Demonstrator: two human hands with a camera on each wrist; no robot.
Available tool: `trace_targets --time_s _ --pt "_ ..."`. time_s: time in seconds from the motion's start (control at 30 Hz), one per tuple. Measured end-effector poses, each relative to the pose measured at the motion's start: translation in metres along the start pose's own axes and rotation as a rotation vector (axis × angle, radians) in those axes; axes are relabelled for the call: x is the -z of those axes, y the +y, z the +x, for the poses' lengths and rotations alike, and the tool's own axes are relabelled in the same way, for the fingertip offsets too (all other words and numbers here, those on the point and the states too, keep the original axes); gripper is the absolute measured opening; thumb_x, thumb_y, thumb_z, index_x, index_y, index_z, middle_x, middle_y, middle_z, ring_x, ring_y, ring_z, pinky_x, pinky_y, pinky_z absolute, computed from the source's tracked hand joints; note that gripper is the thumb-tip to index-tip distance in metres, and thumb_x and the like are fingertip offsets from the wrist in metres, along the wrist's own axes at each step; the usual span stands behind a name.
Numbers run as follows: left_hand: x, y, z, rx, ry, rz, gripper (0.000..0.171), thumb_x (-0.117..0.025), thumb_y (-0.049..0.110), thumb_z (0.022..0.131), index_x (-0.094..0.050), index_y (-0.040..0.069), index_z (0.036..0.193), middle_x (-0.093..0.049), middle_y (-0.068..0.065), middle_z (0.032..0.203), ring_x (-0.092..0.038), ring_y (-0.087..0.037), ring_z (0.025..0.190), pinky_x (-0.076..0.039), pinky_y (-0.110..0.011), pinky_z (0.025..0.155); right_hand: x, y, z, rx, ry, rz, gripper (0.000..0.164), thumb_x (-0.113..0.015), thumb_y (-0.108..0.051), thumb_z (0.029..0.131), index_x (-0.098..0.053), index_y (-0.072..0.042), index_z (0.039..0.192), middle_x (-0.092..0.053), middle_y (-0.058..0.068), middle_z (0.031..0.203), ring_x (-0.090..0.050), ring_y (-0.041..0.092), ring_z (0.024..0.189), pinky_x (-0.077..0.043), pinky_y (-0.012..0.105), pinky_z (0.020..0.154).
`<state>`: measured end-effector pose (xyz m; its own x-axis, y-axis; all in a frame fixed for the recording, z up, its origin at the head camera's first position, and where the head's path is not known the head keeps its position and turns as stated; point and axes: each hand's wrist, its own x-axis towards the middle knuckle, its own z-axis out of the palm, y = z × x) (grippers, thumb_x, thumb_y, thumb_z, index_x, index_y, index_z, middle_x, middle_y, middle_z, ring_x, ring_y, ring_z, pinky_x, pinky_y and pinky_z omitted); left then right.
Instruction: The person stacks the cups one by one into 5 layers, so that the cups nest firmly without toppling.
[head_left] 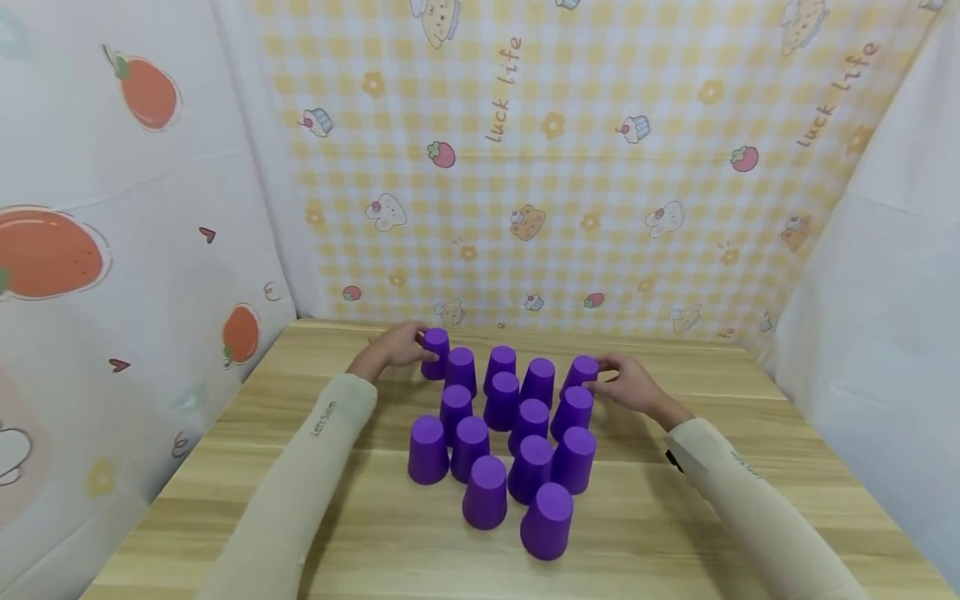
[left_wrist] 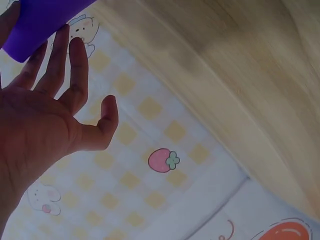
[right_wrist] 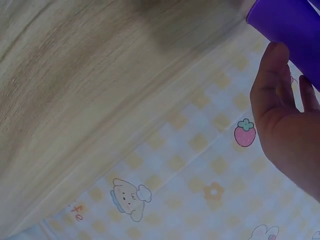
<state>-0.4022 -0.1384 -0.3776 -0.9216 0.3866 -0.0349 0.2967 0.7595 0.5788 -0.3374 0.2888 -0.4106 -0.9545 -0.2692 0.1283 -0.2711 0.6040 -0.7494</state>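
Upside-down purple cups stand in loose rows on the wooden table point(head_left: 630, 533). At the back left, my left hand point(head_left: 402, 344) grips the outermost cup point(head_left: 436, 340). In the left wrist view the thumb lies on one side of this purple cup point(left_wrist: 37, 22) and fingers on the other, with the little finger standing away. My right hand point(head_left: 630, 385) pinches the back right cup point(head_left: 582, 368) between thumb and fingers. The right wrist view shows that purple cup point(right_wrist: 292, 30) at the top right corner, partly cut off, with my right hand point(right_wrist: 287, 110) against it.
Between the hands stand several more cups, such as a middle cup point(head_left: 502, 400) and the nearest cup point(head_left: 547, 521). A yellow checked cloth point(head_left: 525, 183) hangs behind the table's back edge. White cloths hang at the left point(head_left: 150, 183) and right point(head_left: 885, 275).
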Motion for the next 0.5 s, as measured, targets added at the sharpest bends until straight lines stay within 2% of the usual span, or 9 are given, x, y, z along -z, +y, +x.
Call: trace_targets --time_s 0.07,0.17,0.4,0.5 --pt "-0.001 0.001 0.004 0.039 0.02 -0.004 0.053 -0.073 0.024 0.089 -0.055 0.002 0.134 -0.064 -0.018 0.126 -0.057 -0.04 0.12 -0.016 -0.075 0.107 0.0 -0.001 0.0 -0.008 0.003 0.006 0.045 -0.076 -0.018 0.088 -0.061 0.004 0.125 -0.065 0.024 0.118 -0.069 0.033 0.093 -0.058 0.045 0.073" --pt "-0.002 0.0 0.011 0.082 0.049 0.027 0.054 -0.074 0.03 0.089 -0.057 0.007 0.134 -0.064 -0.017 0.129 -0.054 -0.042 0.124 -0.001 -0.084 0.098 0.002 -0.002 0.0 -0.027 0.002 0.009 0.043 -0.075 -0.019 0.089 -0.062 0.002 0.124 -0.065 0.022 0.117 -0.069 0.036 0.09 -0.057 0.041 0.067" --pt "-0.009 -0.003 0.026 0.122 0.123 0.017 0.05 -0.073 0.034 0.089 -0.059 0.007 0.129 -0.062 -0.015 0.132 -0.051 -0.042 0.128 -0.002 -0.084 0.099 0.003 -0.001 0.0 -0.037 -0.002 0.03 0.042 -0.075 -0.018 0.089 -0.062 0.002 0.124 -0.065 0.023 0.118 -0.068 0.042 0.091 -0.056 0.039 0.063" --pt "-0.015 -0.006 0.031 0.107 0.156 -0.009 0.049 -0.073 0.028 0.09 -0.058 0.002 0.129 -0.062 -0.018 0.131 -0.052 -0.041 0.126 -0.016 -0.074 0.107 0.002 0.0 0.001 -0.022 0.0 0.034 0.042 -0.075 -0.019 0.089 -0.062 0.002 0.123 -0.066 0.022 0.117 -0.068 0.042 0.089 -0.056 0.037 0.06"
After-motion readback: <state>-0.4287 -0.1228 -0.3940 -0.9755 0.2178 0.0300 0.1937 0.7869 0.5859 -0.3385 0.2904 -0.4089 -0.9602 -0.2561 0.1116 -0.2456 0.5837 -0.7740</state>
